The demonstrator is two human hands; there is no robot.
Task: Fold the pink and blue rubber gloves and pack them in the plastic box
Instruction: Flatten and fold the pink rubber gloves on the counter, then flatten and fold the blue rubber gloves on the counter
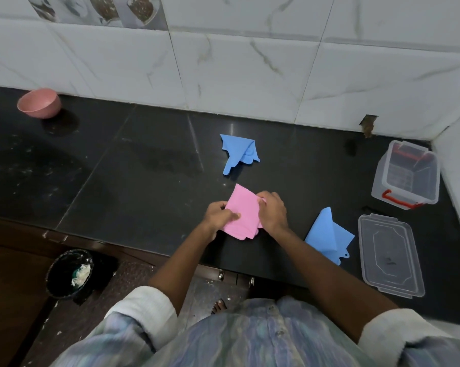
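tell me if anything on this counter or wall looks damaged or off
One thing does: a chipped hole at the base of the wall tiles, behind the plastic box, shows brown material where the tile edge is broken. The black counter also looks smudged and dusty. The gloves, box and lid look intact.

Counter (144,160), centre of frame: dark polished stone, glossy, smeared with pale dusty marks. Wall (223,62), upper frame: glazed marble-look tiles, smooth. Pink glove (240,210), centre: matt rubber, fine ribbed texture. Blue gloves (238,151) and (326,235): smooth matt rubber. Box (406,173) and lid (390,255), right: clear glossy plastic. Bowl (39,103), upper left: matt pink plastic.
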